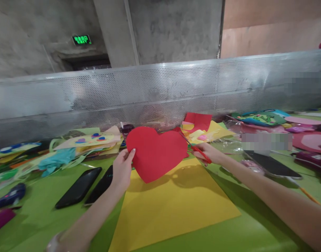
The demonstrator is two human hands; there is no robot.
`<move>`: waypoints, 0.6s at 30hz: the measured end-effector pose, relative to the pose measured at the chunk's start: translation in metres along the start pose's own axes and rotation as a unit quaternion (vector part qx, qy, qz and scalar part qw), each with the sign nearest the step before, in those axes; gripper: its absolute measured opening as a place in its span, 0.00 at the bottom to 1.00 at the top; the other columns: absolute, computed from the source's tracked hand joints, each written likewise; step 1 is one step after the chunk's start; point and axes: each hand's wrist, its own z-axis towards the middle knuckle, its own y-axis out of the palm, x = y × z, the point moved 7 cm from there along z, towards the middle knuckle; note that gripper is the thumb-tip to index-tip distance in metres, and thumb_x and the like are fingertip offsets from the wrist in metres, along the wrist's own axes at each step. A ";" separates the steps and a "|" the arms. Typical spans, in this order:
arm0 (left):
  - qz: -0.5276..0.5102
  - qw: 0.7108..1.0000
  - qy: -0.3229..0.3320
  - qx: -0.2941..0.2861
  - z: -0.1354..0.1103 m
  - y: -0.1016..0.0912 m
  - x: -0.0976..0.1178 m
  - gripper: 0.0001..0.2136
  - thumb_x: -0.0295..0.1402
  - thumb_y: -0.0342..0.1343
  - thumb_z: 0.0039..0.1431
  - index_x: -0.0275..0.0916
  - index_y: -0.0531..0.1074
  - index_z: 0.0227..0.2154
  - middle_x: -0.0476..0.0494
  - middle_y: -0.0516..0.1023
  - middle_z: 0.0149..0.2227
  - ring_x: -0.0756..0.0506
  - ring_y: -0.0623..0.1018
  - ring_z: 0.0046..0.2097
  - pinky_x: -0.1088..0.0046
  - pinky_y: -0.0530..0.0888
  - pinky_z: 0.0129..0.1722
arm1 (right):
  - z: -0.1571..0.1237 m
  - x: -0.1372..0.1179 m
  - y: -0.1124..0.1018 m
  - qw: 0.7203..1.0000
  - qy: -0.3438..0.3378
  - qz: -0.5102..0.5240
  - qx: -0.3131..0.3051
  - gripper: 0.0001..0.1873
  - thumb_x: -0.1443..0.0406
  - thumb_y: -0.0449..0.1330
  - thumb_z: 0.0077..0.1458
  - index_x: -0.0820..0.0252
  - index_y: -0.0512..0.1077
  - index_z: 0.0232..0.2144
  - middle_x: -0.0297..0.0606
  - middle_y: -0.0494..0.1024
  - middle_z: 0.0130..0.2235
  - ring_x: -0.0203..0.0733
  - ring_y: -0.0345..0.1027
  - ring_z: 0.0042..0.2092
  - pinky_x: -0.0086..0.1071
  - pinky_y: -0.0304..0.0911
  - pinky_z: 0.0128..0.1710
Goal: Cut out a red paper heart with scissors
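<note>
Green tabletop [202, 241]: far side bounded by a perforated metal panel [163, 84] running left to right. Yellow sheet [173, 210] lies flat at centre; its near right corner sits on green surface, its near left portion runs out of view. Bare green strips show along the sheet's right and near edges. Left side tighter: two dark phones [79, 187] lie beside the left forearm, with paper cutouts [97, 140] beyond. Right side: another phone [273, 164] lies past the right forearm.

Red heart [156, 154] is held up over the far part of the yellow sheet, tilted, tip toward near, casting shadow on it. Face plain, matte; outline smooth, notch at far side. More red material shows behind its right lobe.

Left hand [122, 169]: pinched closed on the heart's left edge, thumb on front. Right hand [206, 152]: fingers curled round red-handled scissors [202, 154], blades toward the right lobe; blade contact cannot be told.
</note>
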 end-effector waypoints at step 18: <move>0.164 0.976 0.143 0.024 0.004 -0.010 0.030 0.13 0.44 0.54 0.52 0.40 0.74 0.33 0.45 0.77 0.30 0.43 0.74 0.34 0.70 0.68 0.36 | 0.000 0.002 0.011 1.000 -0.006 -0.003 -0.017 0.10 0.62 0.55 0.47 0.58 0.59 0.19 0.25 0.60 0.13 0.31 0.58 0.14 0.25 0.54 0.13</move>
